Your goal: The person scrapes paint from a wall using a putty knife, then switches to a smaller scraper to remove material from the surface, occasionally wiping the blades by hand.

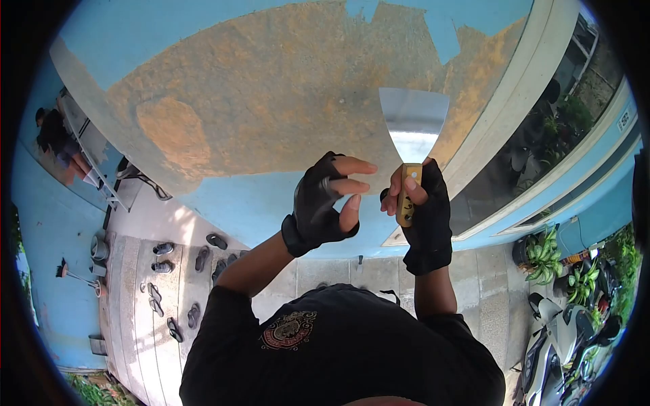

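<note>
My right hand [423, 203], in a black fingerless glove, is wrapped round the yellowish wooden handle of a scraper [414, 122]. Its wide metal blade points up, in front of the wall. To the left, my left hand [325, 199], gloved the same way, is raised with fingers apart and slightly curled, holding nothing. Behind both hands stands the wall [284, 88]: a large area is bare grey-brown, with light blue paint along the top and the lower part. Ragged paint edges show near the upper right of the bare area.
A window [535, 128] with a pale frame lies to the right. At far left, another person [57, 139] is by a ladder [88, 145]. Several shoes [162, 267] lie on the tiled floor [135, 318]. Potted plants [542, 257] and a motorbike [552, 338] stand at lower right.
</note>
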`<state>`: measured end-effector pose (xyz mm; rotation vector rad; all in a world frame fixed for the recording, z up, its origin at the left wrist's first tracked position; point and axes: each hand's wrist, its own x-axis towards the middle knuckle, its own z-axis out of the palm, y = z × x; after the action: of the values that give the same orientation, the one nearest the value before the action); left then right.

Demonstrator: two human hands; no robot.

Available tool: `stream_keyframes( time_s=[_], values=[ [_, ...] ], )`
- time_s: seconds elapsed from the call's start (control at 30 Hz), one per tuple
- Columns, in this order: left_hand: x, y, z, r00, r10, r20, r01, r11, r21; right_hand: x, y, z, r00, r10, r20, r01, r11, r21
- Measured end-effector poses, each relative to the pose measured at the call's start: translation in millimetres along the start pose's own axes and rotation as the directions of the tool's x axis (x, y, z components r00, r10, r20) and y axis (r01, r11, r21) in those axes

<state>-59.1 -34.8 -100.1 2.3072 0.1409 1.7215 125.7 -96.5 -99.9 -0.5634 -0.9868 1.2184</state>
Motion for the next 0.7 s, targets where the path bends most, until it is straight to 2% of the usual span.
stream_keyframes(
  time_s=[0.07, 0.1, 0.17, 0.2, 0.27, 0.3, 0.33, 0.37, 0.4, 0.43, 0.5, 0.57, 0.63, 0.67, 0.7],
  values=[
    [16.2, -3.2, -14.0, 0.961, 0.242, 0.132, -0.247, 0.968, 0.030, 5.5, 3.0, 9.7, 1.000, -0.016, 0.001, 0.016, 0.999, -0.031],
    [29.4, -1.9, -18.6, 0.958, 0.255, 0.132, -0.260, 0.965, 0.022, 7.7, 4.9, 14.9, 0.999, -0.001, -0.051, -0.003, 0.997, -0.074],
    [59.0, 4.7, -26.9, 0.860, 0.410, 0.304, -0.466, 0.873, 0.143, 12.3, 9.9, 27.0, 0.994, 0.002, -0.107, -0.014, 0.993, -0.120],
    [72.9, 4.2, -31.5, 0.823, 0.424, 0.378, -0.508, 0.848, 0.154, 15.2, 10.9, 34.3, 0.995, -0.087, -0.056, 0.078, 0.986, -0.144],
    [99.8, -0.1, -35.7, 0.744, 0.443, 0.501, -0.597, 0.777, 0.199, 22.5, 16.7, 30.6, 0.981, -0.183, 0.057, 0.190, 0.900, -0.391],
    [110.5, -4.8, -35.7, 0.742, 0.450, 0.498, -0.601, 0.775, 0.196, 26.1, 19.5, 28.8, 0.967, -0.229, 0.112, 0.255, 0.830, -0.495],
    [120.5, -9.7, -34.9, 0.682, 0.443, 0.581, -0.637, 0.751, 0.175, 30.8, 18.0, 29.1, 0.981, -0.050, 0.188, 0.075, 0.990, -0.124],
    [128.9, -15.2, -34.6, 0.616, 0.430, 0.660, -0.670, 0.727, 0.152, 33.9, 17.0, 31.3, 0.942, 0.084, 0.325, -0.170, 0.954, 0.245],
    [135.6, -20.5, -35.1, 0.627, 0.439, 0.643, -0.603, 0.797, 0.044, 35.4, 12.8, 40.1, 0.957, 0.085, 0.277, -0.137, 0.975, 0.174],
    [142.0, -24.1, -35.6, 0.622, 0.443, 0.645, -0.608, 0.792, 0.042, 39.0, 11.3, 39.7, 0.958, 0.078, 0.277, -0.130, 0.976, 0.175],
    [158.0, -23.8, -37.0, 0.534, 0.421, 0.733, -0.679, 0.731, 0.075, 47.5, 6.9, 36.0, 0.934, 0.085, 0.347, -0.128, 0.986, 0.103],
    [163.8, -33.7, -31.8, 0.537, 0.411, 0.737, -0.648, 0.760, 0.049, 53.1, 3.3, 42.5, 0.972, 0.103, 0.212, -0.128, 0.986, 0.110],
    [169.2, -44.5, -28.7, 0.542, 0.403, 0.738, -0.618, 0.786, 0.025, 63.6, 2.1, 34.3, 0.916, 0.135, 0.378, -0.162, 0.986, 0.039],
    [172.8, -46.7, -29.8, 0.523, 0.361, 0.772, -0.618, 0.785, 0.052, 67.3, 4.1, 33.7, 0.917, 0.128, 0.379, -0.154, 0.987, 0.038],
    [175.8, -48.3, -30.5, 0.505, 0.315, 0.804, -0.615, 0.784, 0.079, 70.9, 7.8, 35.8, 0.901, 0.135, 0.412, -0.199, 0.973, 0.117]
  ],
)
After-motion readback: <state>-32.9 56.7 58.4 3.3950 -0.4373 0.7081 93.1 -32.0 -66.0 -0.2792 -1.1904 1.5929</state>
